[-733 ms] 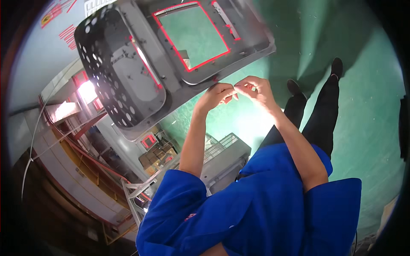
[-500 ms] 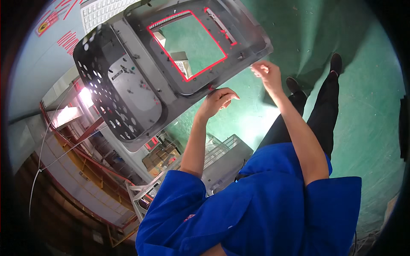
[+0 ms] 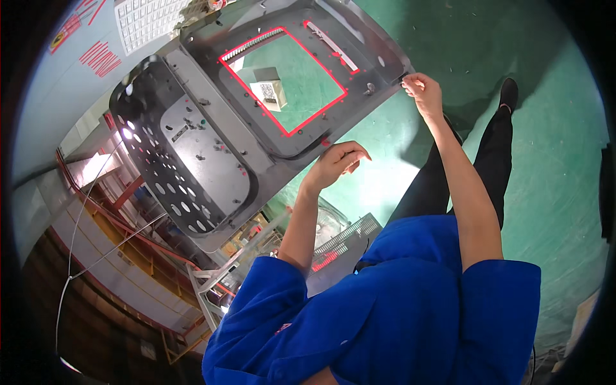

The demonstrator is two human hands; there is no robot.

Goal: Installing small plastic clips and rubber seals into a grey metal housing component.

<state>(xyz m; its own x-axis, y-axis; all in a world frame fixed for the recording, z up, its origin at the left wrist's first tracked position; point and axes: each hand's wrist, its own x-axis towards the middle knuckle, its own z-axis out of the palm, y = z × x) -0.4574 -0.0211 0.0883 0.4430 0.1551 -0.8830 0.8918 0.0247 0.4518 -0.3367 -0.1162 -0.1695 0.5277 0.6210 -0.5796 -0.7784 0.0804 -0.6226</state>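
Note:
A large dark grey moulded panel hangs tilted before me. It has a rectangular opening edged in red, a narrow slot with red marks, and a perforated section on its left. My left hand is by the panel's near edge, fingers loosely bent and apart, with nothing visible in them. At the panel's right corner, my right hand has its thumb and fingers pinched together. Whatever the fingertips hold is too small to make out, and I cannot tell whether they touch the panel edge.
Through the opening a pale box shows on the green floor. A grey slotted grille and a metal frame stand left of my body. A white gridded sheet lies beyond the panel. A cable hangs at left.
My right hand has moved right and slightly up, to the panel's corner. The left hand has shifted a little right and down. The panel's place in view has changed slightly.

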